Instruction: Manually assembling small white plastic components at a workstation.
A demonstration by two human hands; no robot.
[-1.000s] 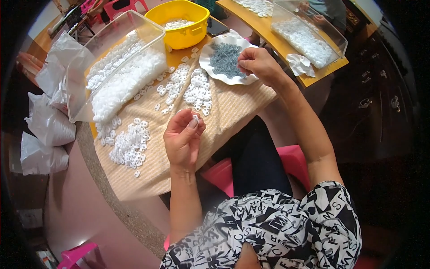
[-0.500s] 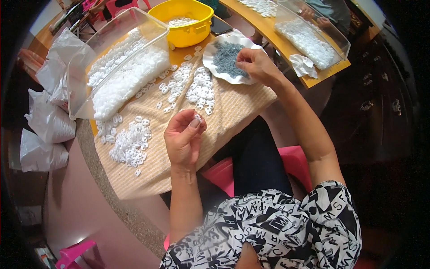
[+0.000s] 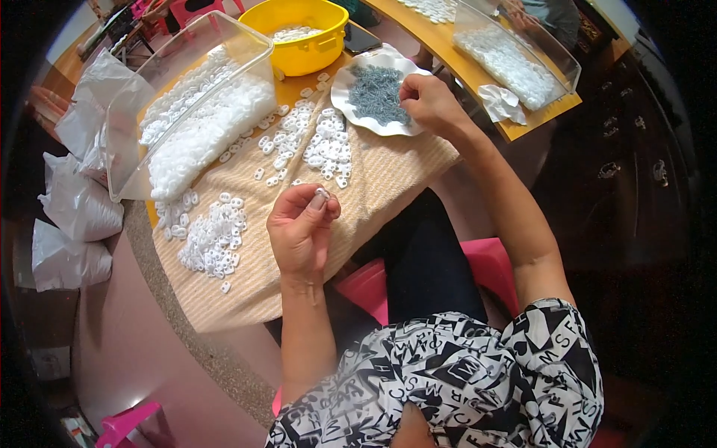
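Observation:
Between the thumb and fingers of my left hand is a small white plastic piece, held above the cloth. My right hand is pinched over the right side of a white wavy-rimmed dish full of small grey metal pieces, too small to name surely. What its fingertips hold, if anything, does not show. Loose white two-holed pieces lie on the cloth in one pile to the left and another pile just beyond my left hand.
A clear plastic bin of white pieces stands on the left of the cloth-covered table. Behind are a yellow basin and a dark phone. White bags stand at far left. Another person sits at a second table.
My right hand has risen slightly from the grey pieces toward the dish's right rim. My left hand still pinches the white piece. The whole view has shifted a little.

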